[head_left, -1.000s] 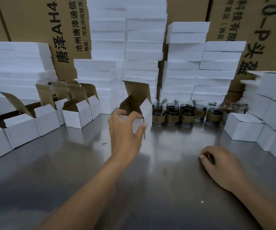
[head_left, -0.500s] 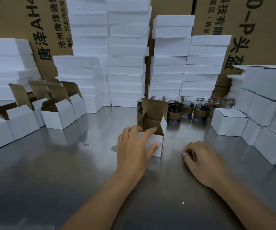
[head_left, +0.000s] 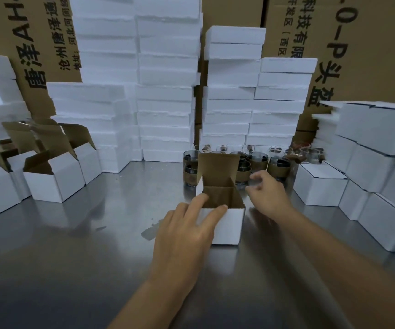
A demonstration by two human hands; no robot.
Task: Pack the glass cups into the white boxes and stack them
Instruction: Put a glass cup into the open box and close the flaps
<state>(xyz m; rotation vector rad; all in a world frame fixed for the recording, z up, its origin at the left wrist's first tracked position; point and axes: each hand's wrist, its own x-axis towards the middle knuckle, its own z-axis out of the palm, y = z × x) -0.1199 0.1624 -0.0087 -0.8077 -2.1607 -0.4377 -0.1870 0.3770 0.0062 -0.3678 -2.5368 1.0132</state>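
An open white box with a brown inside and its lid flap standing up sits in the middle of the steel table. My left hand holds its front left corner, thumb along the front rim and index finger over the left wall. Just behind the box stand several glass cups wrapped in brown sleeves. My right hand hovers to the right of the box, close in front of the cups. Its fingers are loosely curled, blurred, and hold nothing.
A closed white box stands right of the cups, beside a stack of closed boxes. Several open white boxes line the left. Tall stacks of white foam and brown cartons wall off the back.
My left hand has drawn the open box from in front of the foam stacks toward me and set it down. My right hand has lifted off the table and moved forward toward the cups.
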